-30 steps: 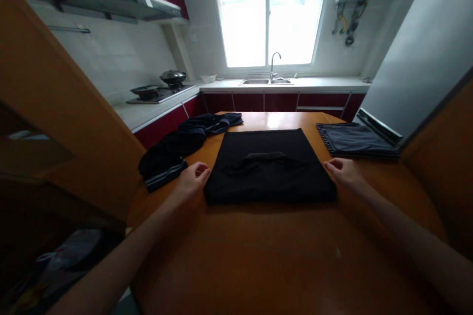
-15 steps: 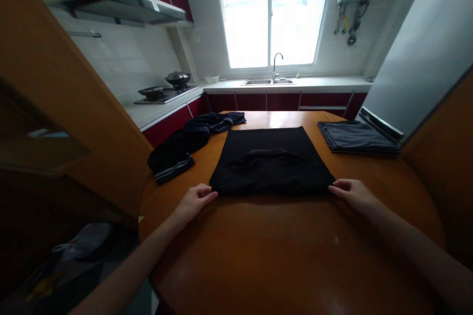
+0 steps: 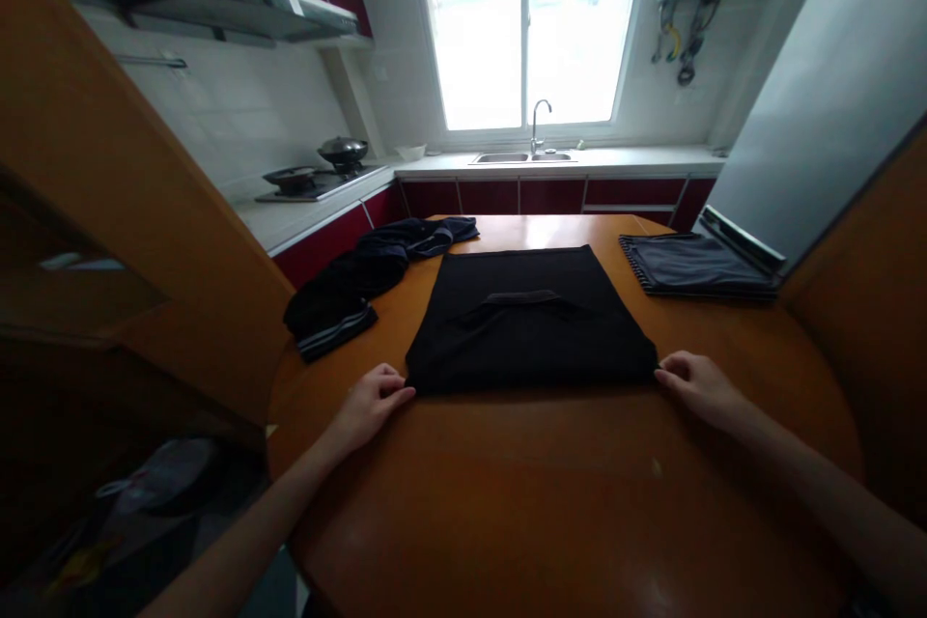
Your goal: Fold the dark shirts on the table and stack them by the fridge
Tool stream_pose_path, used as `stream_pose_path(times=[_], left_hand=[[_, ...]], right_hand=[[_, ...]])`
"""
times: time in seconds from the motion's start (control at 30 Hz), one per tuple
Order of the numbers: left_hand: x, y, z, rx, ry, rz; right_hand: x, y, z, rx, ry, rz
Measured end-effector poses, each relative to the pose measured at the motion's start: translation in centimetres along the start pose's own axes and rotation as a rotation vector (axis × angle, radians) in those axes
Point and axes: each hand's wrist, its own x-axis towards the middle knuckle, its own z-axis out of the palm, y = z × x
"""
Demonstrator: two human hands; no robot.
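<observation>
A black collared shirt [image 3: 532,338] lies folded on the wooden table [image 3: 507,492], its collar facing up near the middle. My left hand [image 3: 373,403] pinches the near left corner of the shirt between thumb and fingers. At the near right corner, my right hand [image 3: 695,386] is closed on the fabric in the same way. The near edge of the shirt runs fairly straight between both hands, and a few soft creases show below the collar.
Crumpled dark clothes [image 3: 362,275] with striped trim lie on the table's left side. A folded grey garment [image 3: 699,266] rests at the back right. Beyond the table are a counter with a sink [image 3: 503,157], and pans [image 3: 343,151] on a stove.
Both hands have come nearer along the shirt's sides to its near corners and closed on them. Over the last half second they moved slightly apart, and the near edge looks straighter.
</observation>
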Motion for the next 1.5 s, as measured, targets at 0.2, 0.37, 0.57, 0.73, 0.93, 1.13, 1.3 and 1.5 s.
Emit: stream_pose_path(times=[0.2, 0.37, 0.57, 0.73, 0.93, 1.13, 1.3, 1.5], left_hand=[[0.2, -0.1, -1.1, 0.078, 0.032, -0.041], [2.4, 8.3, 2.3, 0.249, 0.142, 0.305], [4.5, 12.6, 9.9, 0.494, -0.233, 0.589], [3.3, 11.0, 10.9, 0.528, -0.253, 0.546], [4.7, 12.4, 9.3, 0.450, -0.369, 0.536], [10.7, 14.0, 10.8, 0.402, -0.168, 0.470], [11.4, 12.4, 14.0, 0.474, -0.131, 0.393], [11.1, 9.7, 11.6, 0.476, -0.145, 0.279]], right_hand=[[-0.1, -0.7, -0.1, -0.276, 0.031, -0.036], [-0.5, -9.8, 3.9, -0.296, 0.183, -0.371], [-1.9, -14.4, 11.7, -0.419, -0.174, -0.622], [-2.1, -11.7, 12.5, -0.441, -0.206, -0.658], [-1.1, -13.5, 12.4, -0.363, -0.163, -0.526], [4.1, -14.8, 12.6, -0.439, -0.102, -0.400], [6.0, -12.1, 12.2, -0.515, -0.201, -0.385], [7.1, -7.8, 8.8, -0.562, -0.202, -0.278]])
